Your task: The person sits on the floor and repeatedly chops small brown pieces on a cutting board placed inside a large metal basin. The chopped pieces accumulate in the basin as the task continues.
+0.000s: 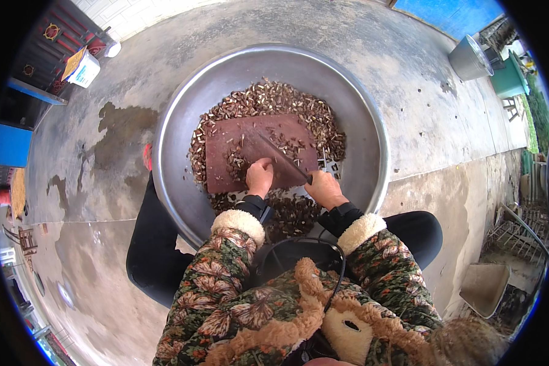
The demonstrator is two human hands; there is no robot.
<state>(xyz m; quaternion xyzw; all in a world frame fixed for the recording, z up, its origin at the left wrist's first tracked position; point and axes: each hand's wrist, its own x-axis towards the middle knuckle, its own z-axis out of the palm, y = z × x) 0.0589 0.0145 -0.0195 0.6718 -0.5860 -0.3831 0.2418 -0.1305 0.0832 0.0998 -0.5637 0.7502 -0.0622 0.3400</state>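
Observation:
My right hand (325, 188) is wrapped around the dark handle of a knife (281, 158). Its broad blade slants up and left over a reddish-brown cutting board (218, 176). Close to the blade, at the board's near edge, my left hand (260, 176) has its fingers curled down; whether they pinch something is hidden. Short brown chopped pieces with pale cut faces (235, 158) lie on the board beside those fingers. The board rests inside a wide metal basin (176, 137). A thick heap of similar chopped pieces (265, 98) lies beyond it, and darker pieces (293, 212) lie nearer me.
My bent legs flank the basin on the concrete floor (421, 137). A white bucket (86, 69) stands at the far left. At the far right are a metal bucket (470, 58) and a green tub (508, 78). A wheelbarrow-like tray (485, 288) sits at lower right.

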